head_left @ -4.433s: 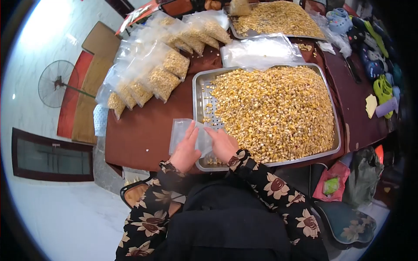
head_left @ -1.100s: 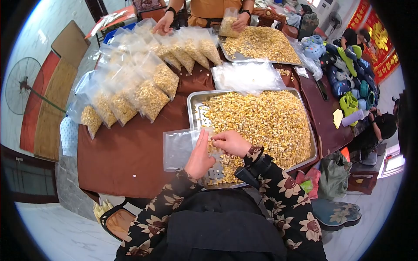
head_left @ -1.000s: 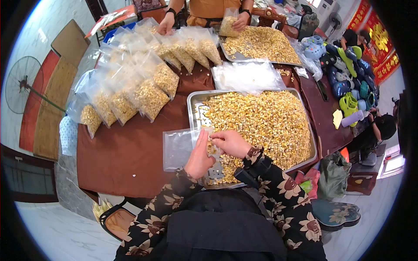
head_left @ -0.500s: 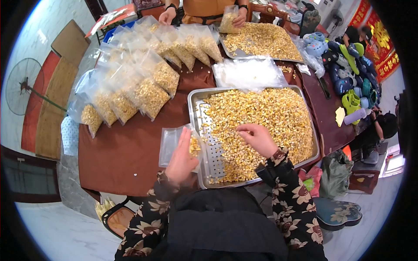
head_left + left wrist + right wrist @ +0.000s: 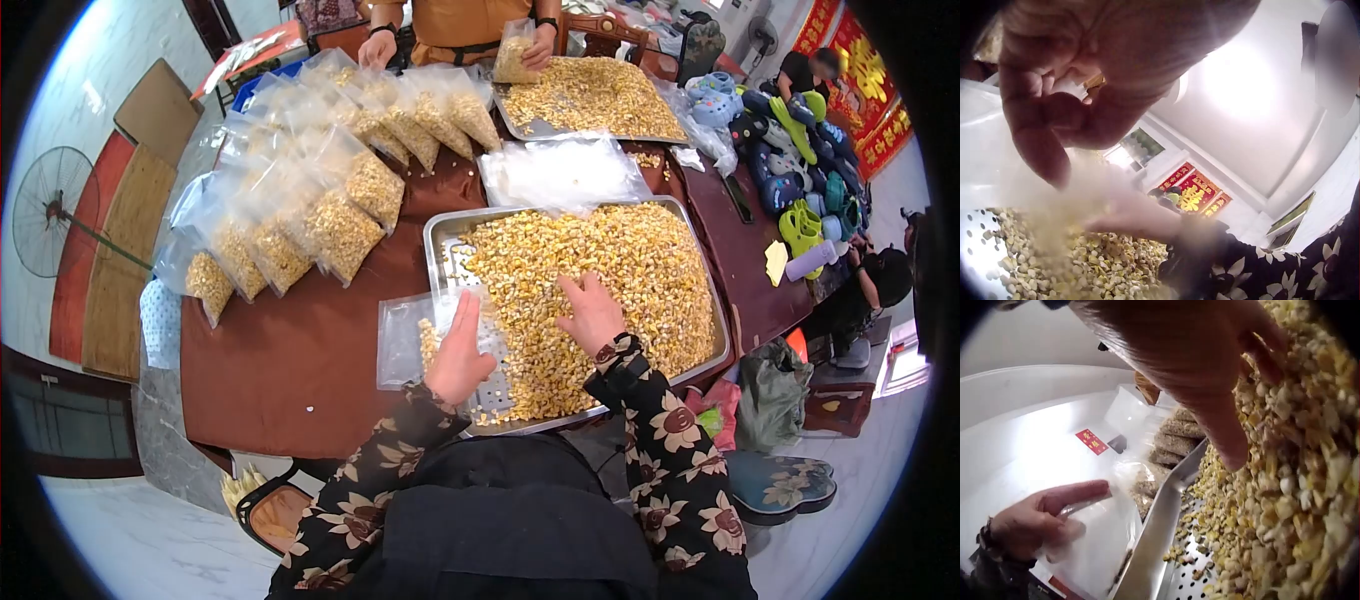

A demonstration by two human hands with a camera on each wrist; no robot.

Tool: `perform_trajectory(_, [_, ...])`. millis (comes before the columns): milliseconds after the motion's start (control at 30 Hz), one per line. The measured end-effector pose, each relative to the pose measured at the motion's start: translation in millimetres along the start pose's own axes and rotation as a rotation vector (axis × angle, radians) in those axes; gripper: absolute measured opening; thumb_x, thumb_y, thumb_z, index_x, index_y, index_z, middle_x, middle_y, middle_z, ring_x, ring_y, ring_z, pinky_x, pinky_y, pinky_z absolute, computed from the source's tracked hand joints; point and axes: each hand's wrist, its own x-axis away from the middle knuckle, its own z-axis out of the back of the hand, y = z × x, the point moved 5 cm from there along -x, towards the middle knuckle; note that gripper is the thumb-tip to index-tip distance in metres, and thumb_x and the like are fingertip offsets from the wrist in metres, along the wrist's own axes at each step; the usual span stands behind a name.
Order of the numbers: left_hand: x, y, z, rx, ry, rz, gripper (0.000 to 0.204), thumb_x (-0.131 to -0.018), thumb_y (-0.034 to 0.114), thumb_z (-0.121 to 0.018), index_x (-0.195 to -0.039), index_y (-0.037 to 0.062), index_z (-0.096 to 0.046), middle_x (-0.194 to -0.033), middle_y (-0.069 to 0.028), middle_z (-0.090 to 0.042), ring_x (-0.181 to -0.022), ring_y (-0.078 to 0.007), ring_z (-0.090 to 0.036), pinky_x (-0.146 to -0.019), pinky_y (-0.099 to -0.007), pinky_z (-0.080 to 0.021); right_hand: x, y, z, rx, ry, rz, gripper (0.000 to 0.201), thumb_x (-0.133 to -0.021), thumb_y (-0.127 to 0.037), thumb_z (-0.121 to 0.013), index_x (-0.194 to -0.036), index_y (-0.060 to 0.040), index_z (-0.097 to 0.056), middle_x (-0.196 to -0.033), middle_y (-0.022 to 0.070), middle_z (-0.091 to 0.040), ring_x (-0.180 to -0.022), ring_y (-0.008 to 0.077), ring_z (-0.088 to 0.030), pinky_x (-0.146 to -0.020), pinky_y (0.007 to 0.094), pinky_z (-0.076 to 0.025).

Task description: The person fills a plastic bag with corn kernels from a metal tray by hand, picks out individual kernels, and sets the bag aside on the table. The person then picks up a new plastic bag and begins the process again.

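Note:
In the head view my left hand [image 5: 458, 368] is at the near left corner of the metal tray [image 5: 431, 250], its fingers extended together, gripping a clear plastic bag [image 5: 398, 345] with some corn kernels inside. The left wrist view shows that hand [image 5: 1094, 69] with bent fingers at the bag [image 5: 982, 150]. My right hand [image 5: 594, 318] is over the heaped corn [image 5: 640, 290], thumb and index finger apart. From the right wrist view, the right hand's [image 5: 1191, 362] fingertips reach the kernels [image 5: 1285, 506]; whether they hold any cannot be told.
Filled corn bags [image 5: 340, 230] stand in rows at the left. Flat empty bags [image 5: 565, 172] lie behind the tray. Beyond is a second corn tray [image 5: 505, 118], where another person's hand [image 5: 540, 45] holds a bag. Shoes [image 5: 800, 225] and a purple bottle [image 5: 808, 262] are at the right.
Since about a second ago, my right hand has left the bag's opening and moved right over the corn. My left hand still holds the bag, after shifting left and then back right.

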Motion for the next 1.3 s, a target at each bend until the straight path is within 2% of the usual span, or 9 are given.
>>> perform_trajectory(233, [-5,0,-11,0.006,-0.031,0.078,0.081,-0.069,0.0,-0.055,-0.139,-0.0073,-0.016,-0.146,-0.0282,-0.015,-0.09,-0.038,-0.058,-0.076,-0.0365,-0.048,-12,33,-29,-0.367,0.253,0.096,0.022,-0.079,-0.013,-0.061,-0.101,-0.0112,-0.06,-0.082,0.0164,-0.058,-0.067,0.0321,-0.057,-0.062,0.0375,-0.047])
perform_trajectory(367, [-6,-6,-15,-0.006,-0.016,0.059,0.081,-0.069,-0.001,-0.056,-0.139,-0.0073,-0.016,-0.146,-0.0282,-0.015,-0.096,-0.0401,-0.056,-0.078,-0.038,-0.047,-11,-7,-31,-1.232,-0.471,-0.24,0.021,-0.084,-0.018,-0.059,-0.097,-0.002,-0.064,-0.068,0.0065,-0.06,-0.052,0.0149,-0.058,-0.046,0.0272,-0.045])
perform_trajectory(500, [-7,-11,-17,-0.003,-0.024,0.06,0.08,-0.069,0.0,-0.057,-0.139,-0.007,-0.017,-0.146,-0.0278,-0.015,-0.111,-0.041,-0.049,-0.085,-0.0379,-0.045,-9,-52,-25,-1.236,-0.588,-0.105,0.025,-0.088,-0.021,-0.055,-0.096,0.001,-0.063,-0.07,0.0037,-0.059,-0.05,0.0103,-0.058,-0.041,0.0221,-0.043])
perform_trajectory(600, [-6,-16,-14,-0.009,-0.012,0.046,0.08,-0.07,0.001,-0.057,-0.139,-0.0069,-0.017,-0.146,-0.0274,-0.015,-0.123,-0.0407,-0.038,-0.093,-0.0372,-0.042,-9,-72,-23,-1.141,-0.67,-0.104,0.035,-0.093,-0.018,-0.049,-0.121,0.0032,-0.053,-0.078,0.0073,-0.063,-0.057,0.0124,-0.061,-0.044,0.0227,-0.045])
perform_trajectory(700, [-6,-15,-13,-0.069,-0.002,0.031,0.083,-0.067,-0.008,-0.054,-0.141,-0.0061,-0.014,-0.148,-0.0226,-0.014,-0.073,-0.021,-0.061,-0.06,-0.0315,-0.052,-10,-77,-12,-1.125,-0.677,-0.077,0.034,-0.093,-0.018,-0.048,-0.119,0.0032,-0.054,-0.077,0.0076,-0.063,-0.057,0.0129,-0.063,-0.043,0.0221,-0.045])
perform_trajectory(800, [-5,-12,-12,-0.035,0.013,0.033,0.083,-0.068,-0.008,-0.053,-0.141,-0.006,-0.015,-0.148,-0.0227,-0.014,-0.07,-0.0208,-0.061,-0.059,-0.0315,-0.052,-13,-74,-3,-1.093,-0.647,-0.049,0.033,-0.091,-0.019,-0.048,-0.115,0.0023,-0.057,-0.078,0.0078,-0.064,-0.057,0.0135,-0.064,-0.044,0.0233,-0.046])
perform_trajectory(900, [-4,-10,-11,-0.015,0.01,0.028,0.08,-0.069,0.001,-0.057,-0.138,-0.0077,-0.018,-0.145,-0.028,-0.017,-0.11,-0.0407,-0.049,-0.086,-0.0379,-0.045,-22,-51,-3,-0.951,-0.563,-0.05,0.033,-0.085,-0.02,-0.055,-0.112,-0.0012,-0.059,-0.088,0.0102,-0.063,-0.068,0.0195,-0.067,-0.056,0.0326,-0.051])
perform_trajectory(967, [-3,-9,-10,-0.009,-0.019,0.062,0.08,-0.069,0.002,-0.058,-0.138,-0.0079,-0.018,-0.145,-0.0279,-0.018,-0.094,-0.0394,-0.057,-0.078,-0.0386,-0.047,-30,-40,18,-0.215,0.004,0.238,0.037,-0.079,-0.02,-0.062,-0.113,-0.0076,-0.058,-0.103,0.0155,-0.058,-0.083,0.0257,-0.064,-0.071,0.0392,-0.05])
perform_trajectory(1300, [-3,-12,-11,0.02,-0.005,0.056,0.08,-0.069,0.002,-0.057,-0.138,-0.0068,-0.017,-0.145,-0.0263,-0.018,-0.088,-0.038,-0.058,-0.076,-0.0385,-0.048,-3,-14,-26,0.14,-0.113,0.261,0.048,-0.07,-0.02,-0.07,-0.115,-0.0128,-0.053,-0.114,0.0174,-0.049,-0.096,0.0334,-0.055,-0.08,0.0426,-0.046])
